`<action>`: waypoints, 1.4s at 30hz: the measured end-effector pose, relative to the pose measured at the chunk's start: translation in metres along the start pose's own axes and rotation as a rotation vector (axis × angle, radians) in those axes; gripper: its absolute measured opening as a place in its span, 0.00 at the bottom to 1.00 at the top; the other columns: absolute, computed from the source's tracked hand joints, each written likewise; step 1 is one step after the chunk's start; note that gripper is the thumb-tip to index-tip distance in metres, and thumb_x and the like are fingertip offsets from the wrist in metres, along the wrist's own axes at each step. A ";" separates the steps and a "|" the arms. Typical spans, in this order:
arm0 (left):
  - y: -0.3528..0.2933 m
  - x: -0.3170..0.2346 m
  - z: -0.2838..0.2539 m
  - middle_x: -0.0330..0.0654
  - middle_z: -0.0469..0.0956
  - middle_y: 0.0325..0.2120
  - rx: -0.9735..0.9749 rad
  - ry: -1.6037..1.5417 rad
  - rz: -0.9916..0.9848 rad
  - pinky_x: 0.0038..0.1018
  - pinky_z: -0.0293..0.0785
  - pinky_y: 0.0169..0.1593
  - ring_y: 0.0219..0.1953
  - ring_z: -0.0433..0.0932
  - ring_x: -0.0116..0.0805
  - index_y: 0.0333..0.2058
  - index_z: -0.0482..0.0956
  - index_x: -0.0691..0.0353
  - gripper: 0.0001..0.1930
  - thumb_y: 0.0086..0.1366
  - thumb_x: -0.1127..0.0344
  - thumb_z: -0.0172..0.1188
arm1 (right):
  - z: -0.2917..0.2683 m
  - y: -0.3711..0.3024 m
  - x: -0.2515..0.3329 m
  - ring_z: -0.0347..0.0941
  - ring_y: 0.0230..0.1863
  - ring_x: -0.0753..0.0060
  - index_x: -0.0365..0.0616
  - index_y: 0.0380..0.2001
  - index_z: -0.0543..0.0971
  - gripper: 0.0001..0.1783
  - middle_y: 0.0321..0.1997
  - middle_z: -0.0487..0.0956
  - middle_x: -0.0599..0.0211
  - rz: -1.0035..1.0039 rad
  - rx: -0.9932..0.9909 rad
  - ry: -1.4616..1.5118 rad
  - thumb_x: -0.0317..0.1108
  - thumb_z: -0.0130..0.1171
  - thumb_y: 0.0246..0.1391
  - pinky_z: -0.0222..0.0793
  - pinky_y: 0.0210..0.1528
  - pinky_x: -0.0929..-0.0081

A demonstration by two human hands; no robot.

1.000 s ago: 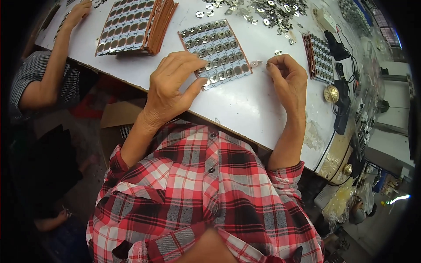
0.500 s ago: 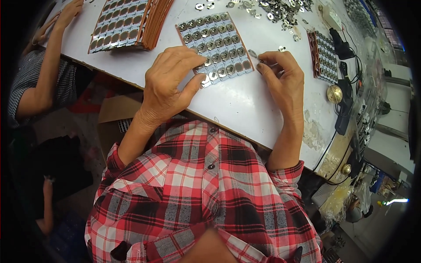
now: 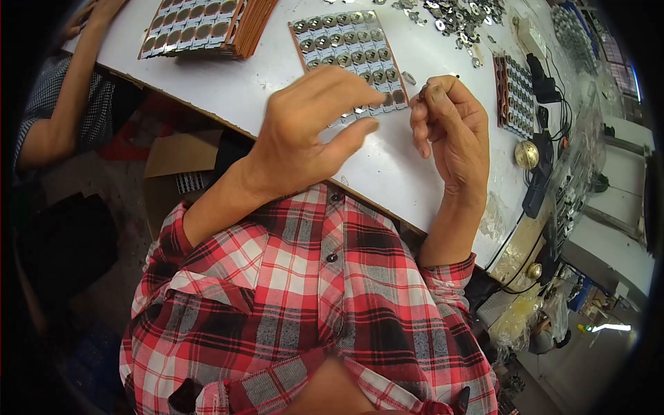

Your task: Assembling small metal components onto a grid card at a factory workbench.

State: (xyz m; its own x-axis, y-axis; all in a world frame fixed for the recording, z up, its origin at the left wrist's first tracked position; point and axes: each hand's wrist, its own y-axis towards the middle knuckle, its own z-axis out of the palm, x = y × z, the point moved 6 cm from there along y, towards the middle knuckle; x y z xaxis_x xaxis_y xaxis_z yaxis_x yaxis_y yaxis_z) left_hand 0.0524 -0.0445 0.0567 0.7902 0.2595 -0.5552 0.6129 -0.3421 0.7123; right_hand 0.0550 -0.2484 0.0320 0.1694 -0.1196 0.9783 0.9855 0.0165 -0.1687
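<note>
A panel of circuit boards lies on the white table, its rows mostly bearing small silvery metal pieces. A few places near its right near corner show dark bare discs. Above its near edge hangs my left hand, thumb and forefinger apart with nothing between them, hiding part of the lower rows. Just right of the panel, my right hand is raised with thumb and forefinger pinched on a small dark metal piece, mostly covered by the fingers. One loose metal piece sits on the table beside the panel's right edge.
Stacked panels stand at the far left, near another person's arm. Loose metal pieces are heaped at the back. To the right are a smaller panel stack, a golden dome and cables. A cardboard box sits below the table edge.
My left hand has lifted off the panel's near left edge and moved right. My right hand has turned, bringing its pinched fingertips upward.
</note>
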 end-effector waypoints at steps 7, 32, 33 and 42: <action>0.004 0.015 0.024 0.40 0.81 0.34 0.027 -0.457 -0.415 0.21 0.77 0.31 0.32 0.81 0.24 0.46 0.83 0.66 0.14 0.61 0.78 0.66 | 0.015 -0.003 -0.002 0.73 0.22 0.84 0.37 0.40 0.79 0.09 0.30 0.81 0.65 0.076 0.120 0.040 0.34 0.60 0.67 0.64 0.18 0.87; -0.009 0.019 0.041 0.47 0.84 0.31 0.042 -0.976 -0.858 0.22 0.85 0.31 0.31 0.86 0.29 0.41 0.79 0.73 0.07 0.66 0.78 0.65 | 0.016 -0.005 0.003 0.73 0.23 0.81 0.33 0.45 0.80 0.10 0.35 0.83 0.63 -0.110 0.083 0.066 0.25 0.64 0.62 0.64 0.18 0.86; -0.010 0.019 0.040 0.46 0.84 0.31 0.052 -0.949 -0.867 0.21 0.84 0.31 0.31 0.85 0.28 0.43 0.79 0.72 0.09 0.65 0.78 0.67 | 0.013 -0.005 0.003 0.73 0.23 0.82 0.32 0.45 0.80 0.10 0.35 0.83 0.62 -0.114 0.069 0.040 0.24 0.64 0.61 0.64 0.17 0.86; 0.006 0.029 -0.003 0.46 0.78 0.57 0.109 0.289 -0.049 0.45 0.66 0.65 0.64 0.72 0.51 0.54 0.83 0.56 0.31 0.49 0.62 0.79 | 0.005 0.006 -0.009 0.75 0.29 0.87 0.34 0.43 0.83 0.08 0.35 0.85 0.69 -0.162 -0.129 -0.440 0.24 0.67 0.60 0.69 0.30 0.89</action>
State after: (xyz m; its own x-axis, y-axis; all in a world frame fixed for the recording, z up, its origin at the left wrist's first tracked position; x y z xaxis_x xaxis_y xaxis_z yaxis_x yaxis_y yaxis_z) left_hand 0.0791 -0.0370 0.0465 0.7379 0.5189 -0.4315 0.6585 -0.4136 0.6287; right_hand 0.0595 -0.2422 0.0226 0.0274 0.3215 0.9465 0.9956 -0.0942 0.0032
